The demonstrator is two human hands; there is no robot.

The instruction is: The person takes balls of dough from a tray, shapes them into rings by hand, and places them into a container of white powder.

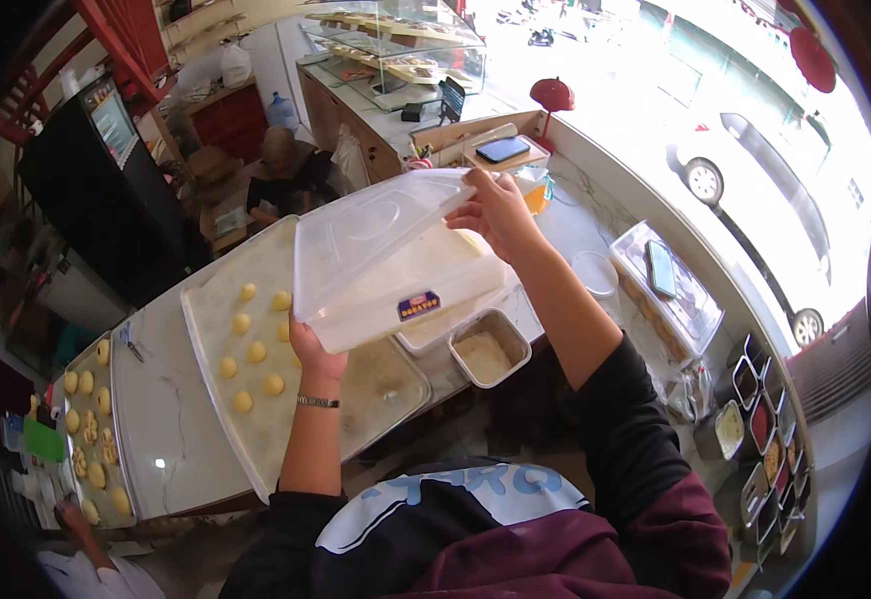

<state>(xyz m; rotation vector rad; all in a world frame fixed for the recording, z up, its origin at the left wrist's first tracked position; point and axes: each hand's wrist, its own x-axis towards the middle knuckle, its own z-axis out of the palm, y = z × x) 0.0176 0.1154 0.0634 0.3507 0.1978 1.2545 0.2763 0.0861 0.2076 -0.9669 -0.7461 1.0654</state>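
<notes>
A translucent plastic box [465,288] with a label on its near wall is over the large tray [218,399]. Its see-through lid [356,235] slants up toward the right, leaving a gap above the box on that side. At the lid's far right corner, the fingers of my right hand [495,210] are closed on its edge. My left hand [316,354] grips the box's near left corner; some of its fingers are hidden behind the plastic. Several round, pale yellow dough balls [257,351] sit on the tray to the left.
A metal pan [488,357] with pale powder stands at the counter edge. Farther right are a clear lidded box [685,304] with a phone [661,270] on it and several topping containers [730,429]. Another tray [111,439] holds buns near a co-worker's hand [78,519].
</notes>
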